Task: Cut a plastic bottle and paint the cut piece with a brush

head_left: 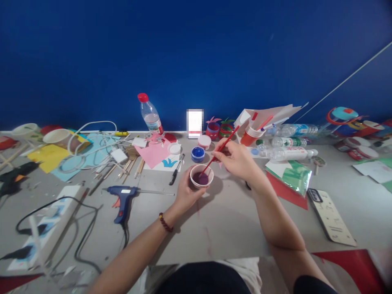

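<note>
My left hand (187, 191) is wrapped round a small white paper cup (209, 171), tilted so that its inside shows. Dark purple liquid, which looks like paint (202, 179), lies at the bottom. Between the fingertips of my right hand (231, 156) is a thin red paintbrush (221, 146), slanting down with its lower end inside the cup. Just behind the cup sits an open jar of blue paint (197, 153). A pale-lidded jar (204, 141) stands behind that one. To the left of the cup lies a black utility knife (175, 173).
At left lie a blue glue gun (124, 200), a white power strip (50, 224) and tangled cables. A red-capped bottle (150, 116) stands at the back. At right are an orange cup of pens (249, 136), plastic bottles (290, 153) and a phone (331, 216).
</note>
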Available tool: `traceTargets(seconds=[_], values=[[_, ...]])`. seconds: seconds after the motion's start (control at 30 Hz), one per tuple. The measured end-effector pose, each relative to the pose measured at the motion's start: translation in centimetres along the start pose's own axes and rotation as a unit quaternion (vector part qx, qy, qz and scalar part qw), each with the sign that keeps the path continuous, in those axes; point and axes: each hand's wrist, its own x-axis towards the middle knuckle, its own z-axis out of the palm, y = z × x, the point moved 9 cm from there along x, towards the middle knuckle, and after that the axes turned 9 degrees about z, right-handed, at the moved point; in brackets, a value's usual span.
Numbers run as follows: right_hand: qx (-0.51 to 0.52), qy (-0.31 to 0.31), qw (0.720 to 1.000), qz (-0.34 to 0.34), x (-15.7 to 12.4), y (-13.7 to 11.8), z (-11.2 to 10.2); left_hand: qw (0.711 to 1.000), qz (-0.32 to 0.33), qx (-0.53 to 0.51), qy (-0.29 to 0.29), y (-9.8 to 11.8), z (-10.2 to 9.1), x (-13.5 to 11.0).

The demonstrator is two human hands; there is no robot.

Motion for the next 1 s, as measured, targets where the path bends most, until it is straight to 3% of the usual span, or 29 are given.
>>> traceTargets(seconds=[0.27,0.53,1.0], values=[[0.097,0.047,0.994,0.032,0.6,1.6,-2.4,0.999,0.02,0.029,-0.001,0.2,-0.2,0.1],[0.112,0.08,0.99,0.034,0.0,1.7,-4.7,0.999,0.019,0.029,-0.005,-0.1,-0.2,-0.1],[0.114,0.114,0.986,0.049,-0.7,2.7,-6.7,0.999,0.017,0.033,-0.004,-0.1,-0.1,-0.1]])
